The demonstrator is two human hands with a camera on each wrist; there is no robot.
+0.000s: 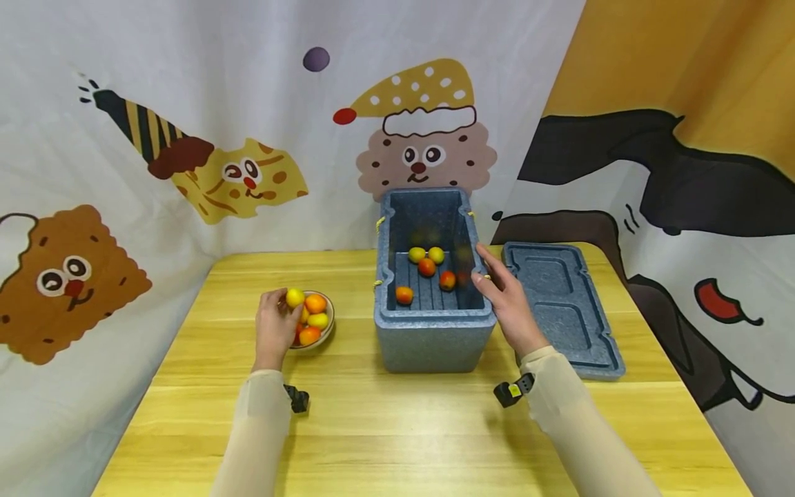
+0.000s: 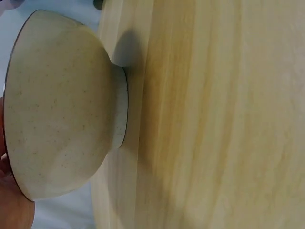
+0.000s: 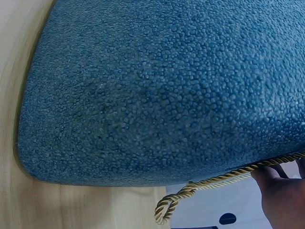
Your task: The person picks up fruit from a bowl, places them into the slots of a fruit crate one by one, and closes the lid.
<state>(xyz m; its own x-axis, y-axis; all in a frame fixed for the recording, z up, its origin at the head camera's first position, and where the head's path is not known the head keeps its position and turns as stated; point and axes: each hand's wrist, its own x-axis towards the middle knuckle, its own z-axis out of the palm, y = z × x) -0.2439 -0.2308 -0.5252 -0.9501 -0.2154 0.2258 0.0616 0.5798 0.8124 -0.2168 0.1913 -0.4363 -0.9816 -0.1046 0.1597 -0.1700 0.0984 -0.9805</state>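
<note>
My left hand (image 1: pixel 276 324) pinches a small yellow lemon (image 1: pixel 295 298) between thumb and fingers, above the left part of a bowl. In that round bowl (image 2: pixel 62 105), pale and speckled with a dark rim, lie several orange and yellow fruits (image 1: pixel 315 303); the hand hides some of them. A grey-blue foam box (image 1: pixel 435 345) stands uncovered to the right of the bowl. On its ribbed floor are two yellow fruits (image 1: pixel 417 255) and three orange-red ones (image 1: pixel 426 267). My right hand (image 1: pixel 511 304) rests on the box's right rim, fingers extended, near a yellow twisted cord (image 3: pixel 209 183).
The box's grey lid (image 1: pixel 568 310) lies flat on the wooden table (image 1: pixel 397 442), right of the box. Behind the table hangs a curtain (image 1: pixel 248 83) printed with cartoon figures. A small black wrist camera (image 1: pixel 509 393) sits at each cuff.
</note>
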